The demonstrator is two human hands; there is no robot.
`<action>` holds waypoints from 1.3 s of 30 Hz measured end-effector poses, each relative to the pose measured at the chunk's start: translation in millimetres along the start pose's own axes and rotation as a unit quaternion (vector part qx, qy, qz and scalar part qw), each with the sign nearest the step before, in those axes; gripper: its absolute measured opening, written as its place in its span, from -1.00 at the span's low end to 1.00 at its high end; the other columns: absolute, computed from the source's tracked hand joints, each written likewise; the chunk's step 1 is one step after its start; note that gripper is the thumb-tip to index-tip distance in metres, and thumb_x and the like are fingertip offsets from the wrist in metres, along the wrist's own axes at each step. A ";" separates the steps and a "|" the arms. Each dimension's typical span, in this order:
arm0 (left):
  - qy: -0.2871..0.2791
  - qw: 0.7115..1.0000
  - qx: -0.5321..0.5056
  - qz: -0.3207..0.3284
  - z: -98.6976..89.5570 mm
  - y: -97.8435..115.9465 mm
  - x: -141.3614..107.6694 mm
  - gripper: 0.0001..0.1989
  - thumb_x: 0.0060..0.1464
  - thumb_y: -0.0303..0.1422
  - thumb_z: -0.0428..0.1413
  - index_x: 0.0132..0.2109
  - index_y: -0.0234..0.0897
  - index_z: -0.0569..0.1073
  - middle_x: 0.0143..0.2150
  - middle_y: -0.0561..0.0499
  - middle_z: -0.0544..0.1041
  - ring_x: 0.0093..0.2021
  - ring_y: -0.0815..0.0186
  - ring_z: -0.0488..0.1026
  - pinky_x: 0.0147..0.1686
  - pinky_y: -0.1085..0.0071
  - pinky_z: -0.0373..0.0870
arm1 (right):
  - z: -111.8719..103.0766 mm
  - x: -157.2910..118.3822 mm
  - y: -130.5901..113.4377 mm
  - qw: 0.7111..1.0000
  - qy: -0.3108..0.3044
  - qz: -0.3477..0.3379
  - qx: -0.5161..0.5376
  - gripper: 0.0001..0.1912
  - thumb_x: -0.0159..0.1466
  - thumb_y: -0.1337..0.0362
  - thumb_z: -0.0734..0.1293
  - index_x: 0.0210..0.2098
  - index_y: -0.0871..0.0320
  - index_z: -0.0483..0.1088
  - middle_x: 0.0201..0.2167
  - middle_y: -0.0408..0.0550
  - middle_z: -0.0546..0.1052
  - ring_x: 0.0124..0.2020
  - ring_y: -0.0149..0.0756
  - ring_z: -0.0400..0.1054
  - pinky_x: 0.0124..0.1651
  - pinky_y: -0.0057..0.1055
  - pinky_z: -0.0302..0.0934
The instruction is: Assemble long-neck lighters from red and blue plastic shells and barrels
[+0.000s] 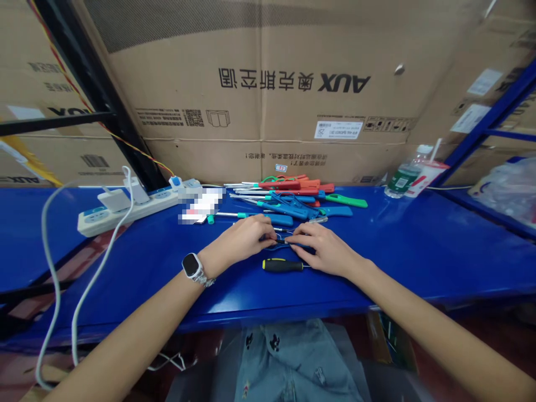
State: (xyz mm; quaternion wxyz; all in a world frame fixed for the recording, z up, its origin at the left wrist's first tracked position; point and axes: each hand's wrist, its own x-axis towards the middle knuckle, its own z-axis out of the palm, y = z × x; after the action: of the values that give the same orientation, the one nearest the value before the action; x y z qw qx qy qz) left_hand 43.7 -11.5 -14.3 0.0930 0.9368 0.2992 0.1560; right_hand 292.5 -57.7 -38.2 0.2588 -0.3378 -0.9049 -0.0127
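My left hand (255,234), with a watch on its wrist, pinches one end of a small black part with thin wires (280,241). Fingers of my right hand (320,245) close on the other end, so the two hands almost meet above the blue table. Just in front lies a screwdriver (282,265) with a black and yellow handle, its shaft running under my right hand. Blue casing pieces show partly beneath my fingers. Right behind my hands rests a blue long-necked lighter (276,220) with a metal rod.
A pile of red, blue and green long-necked lighters (293,192) lies at the back. To the left, a white power strip (125,209) carries plugs and cables. A bottle (400,176) and a cup (422,178) stand at right. Cardboard boxes (251,111) wall the table's back.
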 end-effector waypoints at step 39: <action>-0.031 0.993 0.116 0.020 -4.0 -26.0 18.0 -0.89 0.29 -0.46 0.13 -0.18 -0.27 0.57 -0.12 -0.10 0.54 -0.13 0.17 0.48 -0.05 0.27 0.42 | -17.2 35.5 36.3 0.983 -0.142 0.111 0.015 -0.90 0.35 0.32 0.45 -0.15 0.12 0.62 -0.21 0.04 0.55 -0.08 -0.09 0.37 -0.01 -0.14 0.25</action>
State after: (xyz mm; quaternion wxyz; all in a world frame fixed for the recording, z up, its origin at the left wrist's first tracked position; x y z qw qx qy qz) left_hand 42.4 20.4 -13.2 -0.0104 0.9515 0.2933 0.0927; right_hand 300.2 -11.6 -11.9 0.1322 -0.4306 -0.8894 0.0776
